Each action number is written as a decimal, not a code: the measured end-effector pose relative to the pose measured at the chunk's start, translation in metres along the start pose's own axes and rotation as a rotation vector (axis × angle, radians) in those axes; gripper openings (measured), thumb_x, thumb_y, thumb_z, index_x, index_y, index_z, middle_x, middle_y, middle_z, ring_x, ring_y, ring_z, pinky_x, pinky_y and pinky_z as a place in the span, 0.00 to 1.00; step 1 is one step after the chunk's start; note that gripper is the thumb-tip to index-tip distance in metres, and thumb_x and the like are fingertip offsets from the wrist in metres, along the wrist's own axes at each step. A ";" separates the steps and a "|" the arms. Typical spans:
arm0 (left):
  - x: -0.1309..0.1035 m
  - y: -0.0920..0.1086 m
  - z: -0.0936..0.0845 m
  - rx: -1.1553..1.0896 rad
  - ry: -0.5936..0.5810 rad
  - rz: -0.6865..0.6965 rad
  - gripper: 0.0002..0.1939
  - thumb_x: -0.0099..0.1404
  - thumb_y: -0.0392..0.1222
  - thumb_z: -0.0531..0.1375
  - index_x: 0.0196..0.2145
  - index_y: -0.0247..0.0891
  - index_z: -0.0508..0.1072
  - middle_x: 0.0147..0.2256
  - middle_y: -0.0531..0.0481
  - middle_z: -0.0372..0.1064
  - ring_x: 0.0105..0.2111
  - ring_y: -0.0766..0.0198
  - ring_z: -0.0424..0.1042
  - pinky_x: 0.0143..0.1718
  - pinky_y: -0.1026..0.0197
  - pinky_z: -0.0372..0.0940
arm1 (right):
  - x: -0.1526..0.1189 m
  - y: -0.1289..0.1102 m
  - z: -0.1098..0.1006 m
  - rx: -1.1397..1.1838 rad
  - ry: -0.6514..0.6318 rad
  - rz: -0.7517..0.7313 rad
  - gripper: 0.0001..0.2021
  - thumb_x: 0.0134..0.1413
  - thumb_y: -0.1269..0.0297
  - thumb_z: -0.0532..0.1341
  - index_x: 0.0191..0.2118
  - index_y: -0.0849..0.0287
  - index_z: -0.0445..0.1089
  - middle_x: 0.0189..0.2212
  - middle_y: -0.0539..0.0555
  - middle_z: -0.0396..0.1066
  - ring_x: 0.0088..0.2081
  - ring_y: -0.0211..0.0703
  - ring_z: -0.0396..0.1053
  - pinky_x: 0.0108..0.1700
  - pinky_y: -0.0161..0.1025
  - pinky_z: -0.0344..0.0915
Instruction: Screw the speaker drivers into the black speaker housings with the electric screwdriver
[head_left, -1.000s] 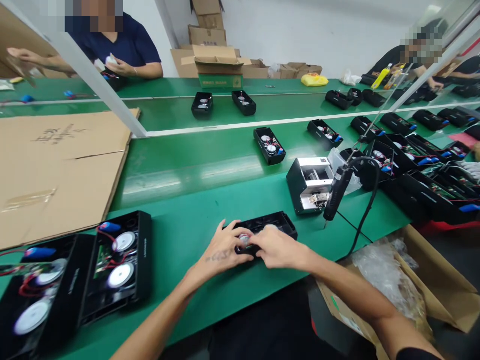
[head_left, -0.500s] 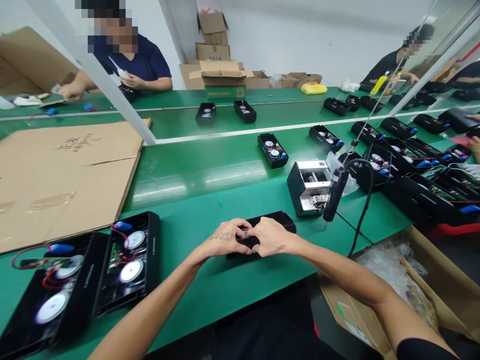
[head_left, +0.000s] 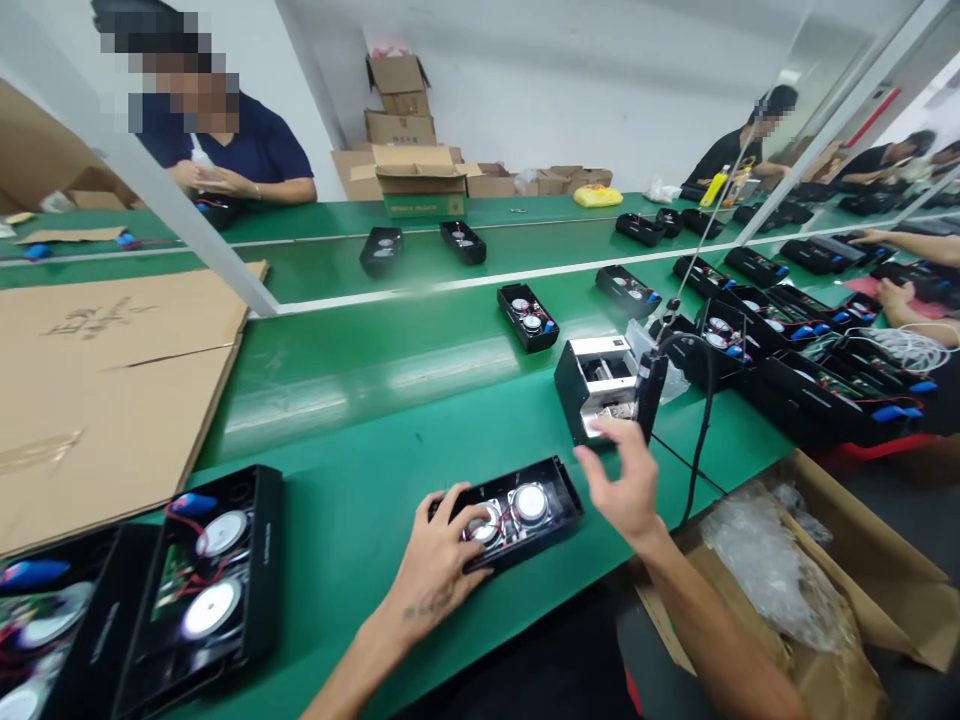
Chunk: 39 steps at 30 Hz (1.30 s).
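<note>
On the green bench in front of me lies a black speaker case [head_left: 559,490], its open side up, showing two round speakers with pale centres and red wires. My left hand [head_left: 442,550] grips its left end, fingers across the opening and thumb at the near side. To the right of the case, my right hand [head_left: 626,485] is raised with thumb and fingers apart, holding nothing. Just behind that hand hangs a black electric screwdriver [head_left: 651,385], its lower end hidden by the fingers. A black-and-silver screw feeder [head_left: 574,395] stands beside the screwdriver.
More open speaker cases [head_left: 259,590] lie at the left, by a flat cardboard sheet [head_left: 135,370]. Several others [head_left: 817,390] crowd the right side. A cardboard box [head_left: 892,590] with plastic bags sits below the bench edge. Co-workers [head_left: 225,150] sit across and at the right.
My right hand has left the case and moved right, opening beside the screwdriver. The case now shows its speakers, and my left hand lies over its left end. The view has shifted.
</note>
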<state>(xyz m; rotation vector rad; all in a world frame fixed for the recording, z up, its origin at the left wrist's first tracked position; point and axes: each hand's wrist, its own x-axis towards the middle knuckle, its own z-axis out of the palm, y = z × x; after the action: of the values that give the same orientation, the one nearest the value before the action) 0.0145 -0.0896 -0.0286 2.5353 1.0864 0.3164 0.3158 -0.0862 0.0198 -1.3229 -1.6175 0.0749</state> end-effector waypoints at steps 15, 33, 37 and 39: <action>-0.015 -0.005 0.028 0.121 0.368 0.170 0.18 0.51 0.49 0.80 0.33 0.47 0.77 0.53 0.53 0.80 0.67 0.37 0.63 0.66 0.37 0.51 | -0.012 0.105 -0.021 0.275 0.279 0.490 0.16 0.55 0.53 0.72 0.41 0.57 0.72 0.23 0.45 0.71 0.23 0.42 0.69 0.30 0.41 0.72; 0.020 -0.003 0.020 0.215 0.395 0.173 0.04 0.65 0.41 0.70 0.33 0.49 0.80 0.47 0.53 0.82 0.62 0.40 0.68 0.58 0.39 0.59 | 0.072 0.068 -0.020 0.458 0.265 0.351 0.16 0.59 0.58 0.72 0.43 0.54 0.65 0.16 0.38 0.66 0.17 0.36 0.62 0.27 0.39 0.66; 0.019 0.001 0.024 0.187 0.386 0.137 0.04 0.66 0.42 0.71 0.34 0.48 0.80 0.48 0.52 0.82 0.63 0.40 0.68 0.59 0.37 0.59 | 0.050 0.046 -0.027 0.635 0.019 0.454 0.17 0.57 0.58 0.74 0.44 0.54 0.67 0.16 0.38 0.65 0.14 0.35 0.59 0.20 0.36 0.61; 0.019 0.005 0.027 0.154 0.381 0.100 0.04 0.64 0.43 0.73 0.34 0.49 0.81 0.48 0.53 0.82 0.64 0.38 0.68 0.61 0.36 0.58 | 0.033 0.025 -0.025 0.803 -0.012 0.441 0.17 0.60 0.58 0.72 0.48 0.52 0.66 0.17 0.36 0.63 0.14 0.34 0.57 0.19 0.35 0.60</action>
<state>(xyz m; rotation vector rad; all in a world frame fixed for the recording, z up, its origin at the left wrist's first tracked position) 0.0398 -0.0853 -0.0503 2.7422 1.1550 0.7978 0.3549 -0.0634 0.0385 -0.9959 -1.0779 0.9021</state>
